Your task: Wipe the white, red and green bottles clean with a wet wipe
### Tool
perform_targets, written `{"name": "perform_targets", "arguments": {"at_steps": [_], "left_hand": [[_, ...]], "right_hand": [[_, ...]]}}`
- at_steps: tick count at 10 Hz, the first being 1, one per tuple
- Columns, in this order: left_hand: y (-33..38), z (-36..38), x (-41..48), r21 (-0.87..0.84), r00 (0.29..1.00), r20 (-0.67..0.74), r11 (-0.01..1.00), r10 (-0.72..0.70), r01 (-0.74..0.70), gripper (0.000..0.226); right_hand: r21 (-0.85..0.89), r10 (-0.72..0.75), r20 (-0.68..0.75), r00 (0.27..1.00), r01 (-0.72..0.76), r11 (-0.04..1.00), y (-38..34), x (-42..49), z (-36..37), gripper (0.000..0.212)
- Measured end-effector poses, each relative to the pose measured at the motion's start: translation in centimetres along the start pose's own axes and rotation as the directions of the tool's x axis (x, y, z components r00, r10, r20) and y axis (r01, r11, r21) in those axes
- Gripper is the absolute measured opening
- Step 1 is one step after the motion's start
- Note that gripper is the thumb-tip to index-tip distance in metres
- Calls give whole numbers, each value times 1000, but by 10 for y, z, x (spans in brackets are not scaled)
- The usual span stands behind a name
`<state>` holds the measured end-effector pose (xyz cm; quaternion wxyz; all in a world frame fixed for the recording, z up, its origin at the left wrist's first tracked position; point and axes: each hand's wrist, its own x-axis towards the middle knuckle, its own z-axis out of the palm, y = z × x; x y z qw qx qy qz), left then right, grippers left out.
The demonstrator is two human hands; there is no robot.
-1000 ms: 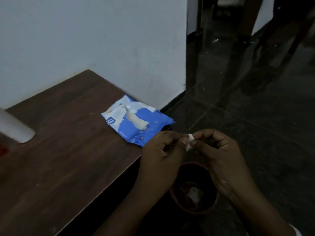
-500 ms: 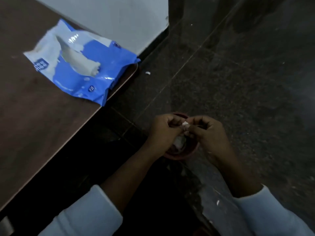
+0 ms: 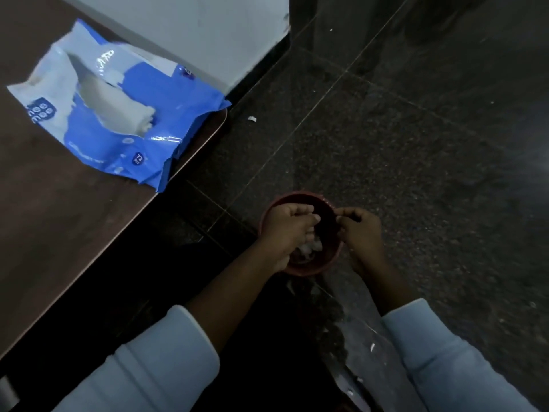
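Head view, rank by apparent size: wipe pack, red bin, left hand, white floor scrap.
1. wipe pack, largest, though nearest the camera.
2. red bin.
3. left hand, held over the bin and nearer the camera, so 2 versus 3 is unsure.
4. white scrap, smallest.

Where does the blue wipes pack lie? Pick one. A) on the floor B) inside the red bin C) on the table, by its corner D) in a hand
C: the wipes pack lies on the brown table by its rounded corner, away from the red bin.
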<state>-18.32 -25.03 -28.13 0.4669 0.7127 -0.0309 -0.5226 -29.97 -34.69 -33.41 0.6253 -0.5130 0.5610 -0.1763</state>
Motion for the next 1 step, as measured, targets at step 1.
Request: {"name": "perform_targets", "arguments": {"at_steps": [1], "left_hand": [[18, 1, -17, -6, 997, 6, 997, 71, -71, 33]], "right_hand": [[99, -48, -2, 999, 48, 994, -28, -14, -6, 18]]}}
